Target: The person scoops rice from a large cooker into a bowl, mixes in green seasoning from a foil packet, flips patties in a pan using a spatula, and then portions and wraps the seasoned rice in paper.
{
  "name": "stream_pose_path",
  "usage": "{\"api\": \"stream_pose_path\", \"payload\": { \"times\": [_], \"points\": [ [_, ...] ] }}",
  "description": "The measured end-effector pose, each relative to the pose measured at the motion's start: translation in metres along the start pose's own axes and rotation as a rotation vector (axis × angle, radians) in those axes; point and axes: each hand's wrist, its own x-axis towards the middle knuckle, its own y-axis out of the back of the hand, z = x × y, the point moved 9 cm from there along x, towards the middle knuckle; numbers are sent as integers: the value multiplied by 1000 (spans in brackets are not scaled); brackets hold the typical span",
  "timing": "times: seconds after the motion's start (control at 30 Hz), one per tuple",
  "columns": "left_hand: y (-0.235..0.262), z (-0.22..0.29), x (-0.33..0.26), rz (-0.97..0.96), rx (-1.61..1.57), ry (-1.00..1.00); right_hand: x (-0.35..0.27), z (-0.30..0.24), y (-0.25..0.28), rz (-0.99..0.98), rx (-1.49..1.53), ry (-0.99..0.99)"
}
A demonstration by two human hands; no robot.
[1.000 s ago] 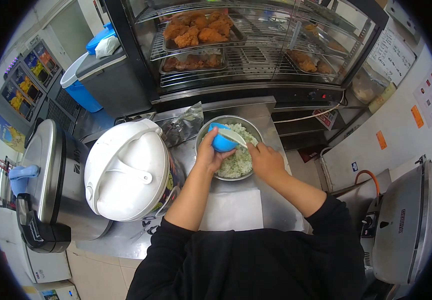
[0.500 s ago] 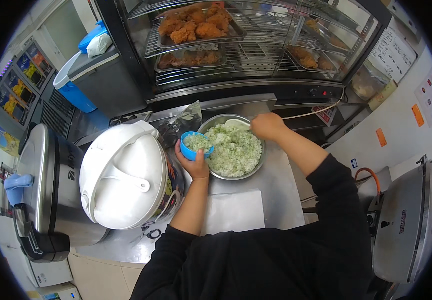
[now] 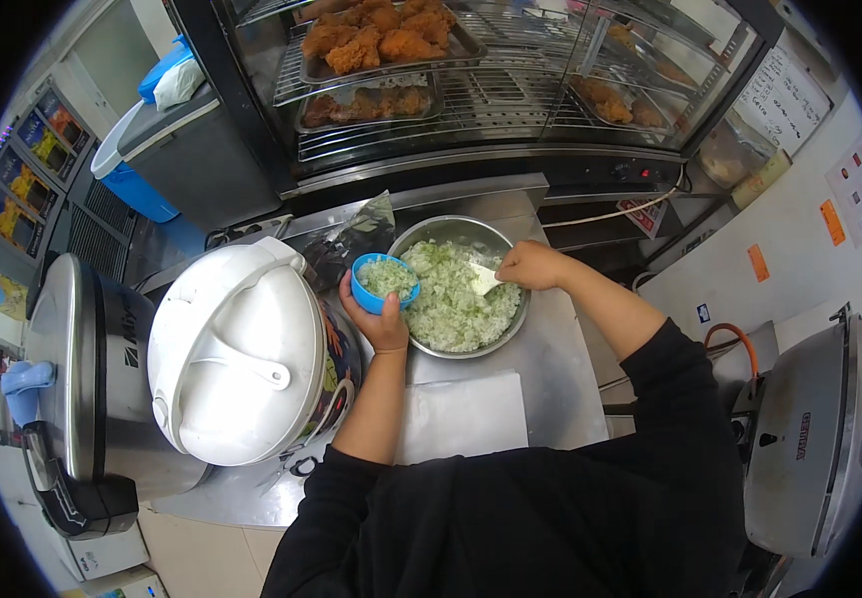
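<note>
A wide steel mixing bowl point(image 3: 523, 317) holds white rice mixed with green bits point(image 3: 456, 304). My left hand point(image 3: 379, 324) is closed on a small blue bowl point(image 3: 387, 304), which is heaped with the same rice and tilted at the left rim of the steel bowl. In my right hand point(image 3: 531, 267) is a white rice paddle point(image 3: 486, 279), gripped by its handle at the steel bowl's right side. Its blade dips into the rice, so its tip is partly hidden.
A large white rice cooker point(image 3: 242, 364) stands left of my left forearm, with scissors point(image 3: 301, 466) by its base. White paper sheets point(image 3: 466, 414) lie in front of the bowl. Behind is a glass warming cabinet point(image 3: 451, 164) with fried chicken point(image 3: 376, 40). Crumpled foil packaging point(image 3: 361, 229) sits beyond the blue bowl.
The paddle has moved from the steel bowl's far rim nearer, its blade now down in the rice. My right hand has shifted slightly nearer. The blue bowl is still in my left hand.
</note>
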Motion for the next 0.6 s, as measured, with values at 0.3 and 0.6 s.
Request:
{"api": "stream_pose_path", "payload": {
  "times": [0.3, 0.6],
  "points": [
    [-2, -3, 3, -20, 33, -24, -5, 17, -23, 15, 280, -118],
    [-31, 20, 7, -239, 181, 203, -36, 32, 3, 192, 366, -51]
  ]
}}
